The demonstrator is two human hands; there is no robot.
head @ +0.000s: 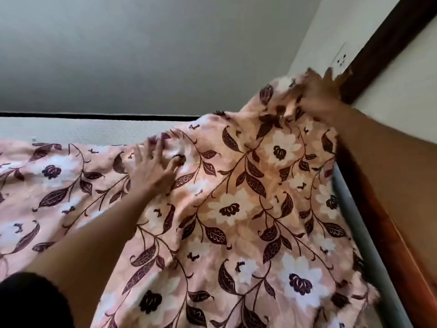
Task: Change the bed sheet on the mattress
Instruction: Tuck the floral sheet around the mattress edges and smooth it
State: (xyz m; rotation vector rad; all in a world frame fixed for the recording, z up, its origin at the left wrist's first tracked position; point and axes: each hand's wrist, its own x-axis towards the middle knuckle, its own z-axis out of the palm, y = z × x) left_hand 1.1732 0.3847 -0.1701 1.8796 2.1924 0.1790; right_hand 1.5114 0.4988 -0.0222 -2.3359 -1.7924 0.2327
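A grey wall (142, 55) fills the far side, meeting the head edge of the bed along a dark line. The sheet (236, 209), pink with white flowers and dark leaves, lies over most of the near and right part of the mattress (82, 130). A pale strip of mattress is uncovered at the far left, between the sheet's rumpled far edge and the wall. At the far right corner the sheet is bunched up and raised. Its right edge runs along a grey band of the mattress side, just beside the brown wooden frame (402, 233), so that side is tight while the left is open. The left hand (153, 166) presses flat on the sheet near its far edge, fingers spread apart. The right hand (319, 91) is on the raised corner against the frame, too blurred to tell its hold. A white socket (340, 59) sits on the wall just above it.
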